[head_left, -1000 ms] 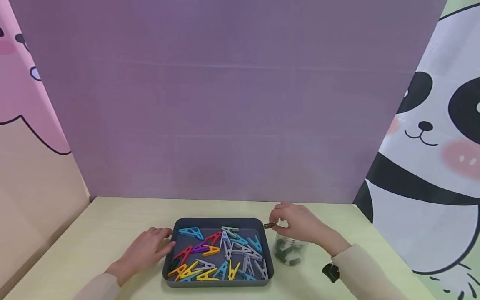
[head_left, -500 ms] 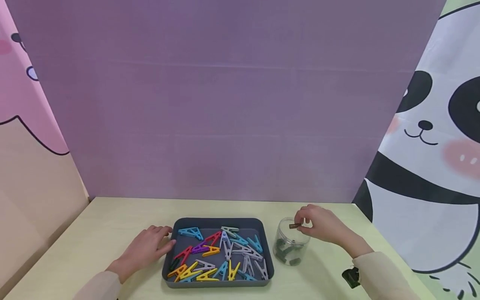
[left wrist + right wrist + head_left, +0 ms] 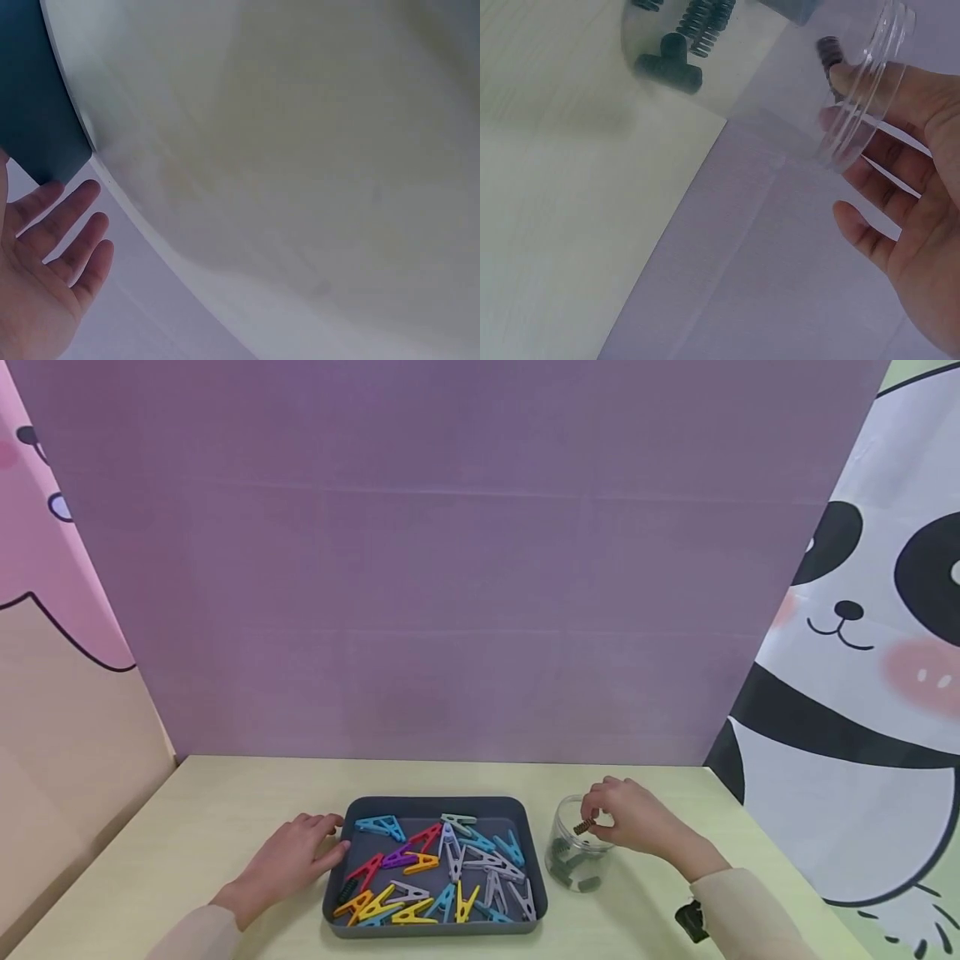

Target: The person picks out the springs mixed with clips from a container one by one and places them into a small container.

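Observation:
My right hand (image 3: 626,814) pinches a small dark ribbed spring (image 3: 583,827) between thumb and fingertips, at the mouth of a clear jar (image 3: 558,852). In the right wrist view, the spring (image 3: 830,52) shows through the jar wall, and several dark ribbed springs (image 3: 705,22) lie at the jar's bottom. My left hand (image 3: 288,864) rests at the left side of a dark grey tray (image 3: 435,929), fingers extended against its rim. Inside the tray lie several coloured plastic clothespins (image 3: 411,914), plus a dark ribbed piece (image 3: 348,890) by the left wall.
Tray and jar stand side by side on a pale wooden table (image 3: 247,793). A purple panel (image 3: 465,610) rises behind the table's back edge. Walls with cartoon figures flank it, a panda (image 3: 847,693) on the right. A dark wrist device (image 3: 690,920) hangs by the right sleeve.
My right hand has carried the spring rightward from beside the tray's right edge to the jar's mouth, lowering and tilting it slightly. My left hand has stayed at the tray's rim.

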A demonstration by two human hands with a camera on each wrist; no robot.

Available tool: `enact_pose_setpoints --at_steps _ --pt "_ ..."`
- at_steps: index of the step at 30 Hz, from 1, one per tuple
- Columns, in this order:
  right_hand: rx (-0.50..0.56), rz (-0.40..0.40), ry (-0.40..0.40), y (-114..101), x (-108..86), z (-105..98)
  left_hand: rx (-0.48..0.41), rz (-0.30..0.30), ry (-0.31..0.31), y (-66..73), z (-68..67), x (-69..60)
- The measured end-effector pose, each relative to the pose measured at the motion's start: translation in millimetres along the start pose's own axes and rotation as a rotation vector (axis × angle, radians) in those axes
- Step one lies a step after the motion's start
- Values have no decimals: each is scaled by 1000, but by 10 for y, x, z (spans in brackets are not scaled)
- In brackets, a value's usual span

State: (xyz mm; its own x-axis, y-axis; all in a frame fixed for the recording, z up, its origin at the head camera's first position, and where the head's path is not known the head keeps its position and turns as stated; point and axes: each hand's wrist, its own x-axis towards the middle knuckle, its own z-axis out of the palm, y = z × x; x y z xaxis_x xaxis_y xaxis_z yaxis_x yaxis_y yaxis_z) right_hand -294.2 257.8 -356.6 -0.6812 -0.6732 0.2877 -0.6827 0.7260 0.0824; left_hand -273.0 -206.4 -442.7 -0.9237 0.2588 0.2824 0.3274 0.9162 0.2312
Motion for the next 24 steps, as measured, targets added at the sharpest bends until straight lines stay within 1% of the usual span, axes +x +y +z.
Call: enact_pose_setpoints --at_steps 6,11,16,24 --pt "30 5 -22 -5 8 31 -5 -10 -14 25 -21 -14" --pt "59 -10 -37 -10 23 37 -15 -28 -25 33 -19 -20" --pt "62 -7 -49 -11 20 28 -38 -48 -39 39 -11 -19" --pt "65 9 -70 -7 29 25 -38 -49 -51 50 -30 -25"
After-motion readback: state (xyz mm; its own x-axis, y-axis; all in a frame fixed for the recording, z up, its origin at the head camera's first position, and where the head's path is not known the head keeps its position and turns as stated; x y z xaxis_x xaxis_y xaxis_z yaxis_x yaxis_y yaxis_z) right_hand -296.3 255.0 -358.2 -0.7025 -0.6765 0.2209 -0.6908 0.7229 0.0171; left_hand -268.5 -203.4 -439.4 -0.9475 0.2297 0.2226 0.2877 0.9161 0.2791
